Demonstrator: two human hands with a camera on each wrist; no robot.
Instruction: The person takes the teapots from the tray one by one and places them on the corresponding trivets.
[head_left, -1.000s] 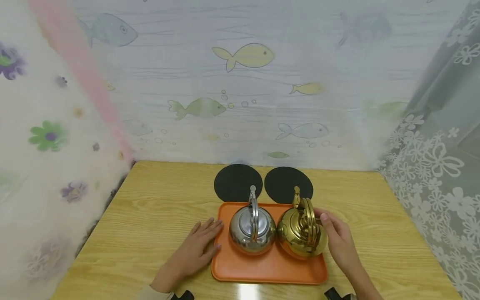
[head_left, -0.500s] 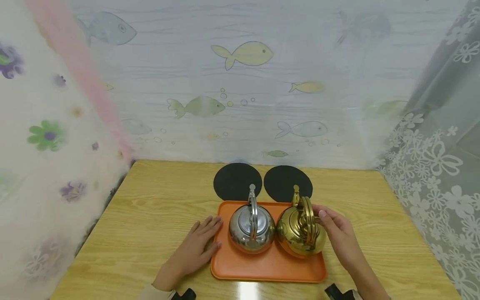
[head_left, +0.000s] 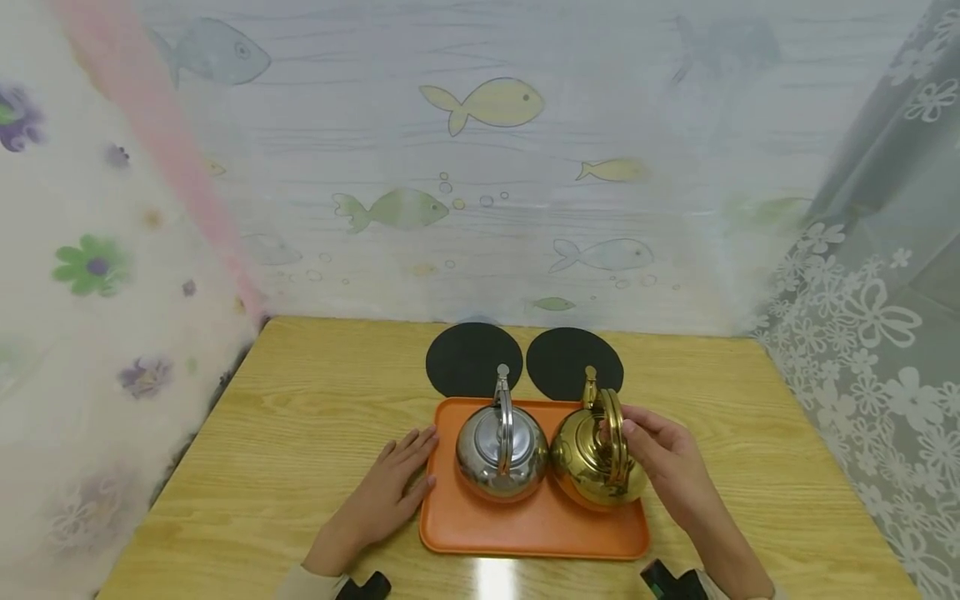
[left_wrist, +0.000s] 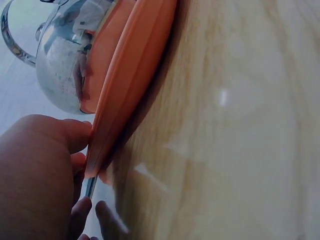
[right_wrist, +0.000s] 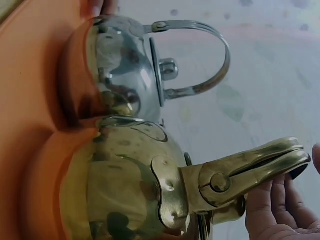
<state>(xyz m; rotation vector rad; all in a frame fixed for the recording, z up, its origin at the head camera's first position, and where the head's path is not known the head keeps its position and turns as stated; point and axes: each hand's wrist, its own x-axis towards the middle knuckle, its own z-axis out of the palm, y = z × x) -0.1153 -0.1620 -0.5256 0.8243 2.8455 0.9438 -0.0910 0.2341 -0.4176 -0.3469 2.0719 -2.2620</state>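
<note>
A silver kettle (head_left: 487, 454) and a gold kettle (head_left: 585, 475) sit side by side on an orange tray (head_left: 517, 537), spouts toward the wall. Through the gold kettle's arched handle go the fingers of my right hand (head_left: 675, 467), with the thumb at its outer side. The right wrist view shows those fingers (right_wrist: 277, 205) below the gold handle (right_wrist: 255, 167). My left hand (head_left: 382, 492) lies at the tray's left edge, fingers extended. In the left wrist view its thumb (left_wrist: 77, 135) touches the tray wall (left_wrist: 125, 85).
Two black round mats (head_left: 474, 360) lie side by side on the wooden table (head_left: 337, 375) behind the tray, the kettle spouts overlapping them in view. A fish-patterned wall covering (head_left: 480, 225) rises at the table's back edge. Floral lace (head_left: 862, 358) hangs at the right.
My right hand has shifted slightly left, its fingers further in through the gold kettle's handle. The kettles and tray keep their places; the left hand stays at the tray edge.
</note>
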